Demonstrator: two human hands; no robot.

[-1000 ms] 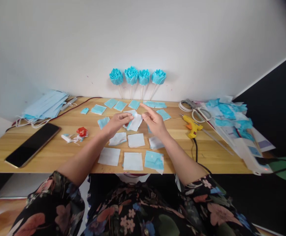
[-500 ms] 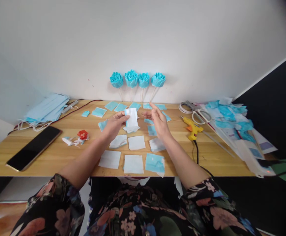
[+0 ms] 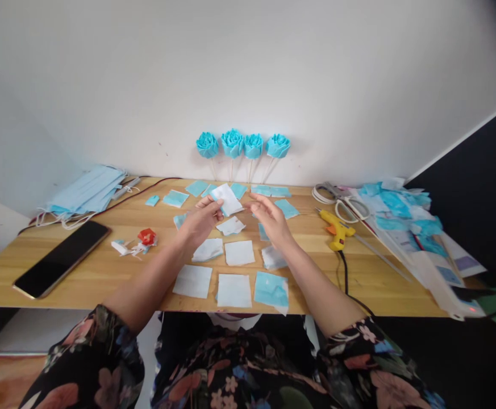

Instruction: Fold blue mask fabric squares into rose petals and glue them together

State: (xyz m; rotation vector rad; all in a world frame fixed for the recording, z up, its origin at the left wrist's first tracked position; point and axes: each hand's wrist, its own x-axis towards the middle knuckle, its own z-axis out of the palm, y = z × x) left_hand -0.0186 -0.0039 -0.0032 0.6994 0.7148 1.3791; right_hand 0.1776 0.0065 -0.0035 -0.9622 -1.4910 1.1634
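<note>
A small white fabric piece is pinched between the thumb and fingers of my left hand, tilted above the wooden table. My right hand is just right of it, fingers apart and holding nothing. Under and around both hands lie several fabric squares; a white square and another white square are nearest the middle, with a blue square at the front right. Several blue fabric flowers on sticks, one of them a blue flower, lean against the wall behind.
On the left are a phone, a stack of masks and a red scrap. On the right lie a yellow glue gun with its cord, scissors, a metal rod and a heap of blue scraps.
The white piece in my left hand has turned from upright to slanted. The fingers of my right hand have lowered and bent slightly. The whole view has shifted a little.
</note>
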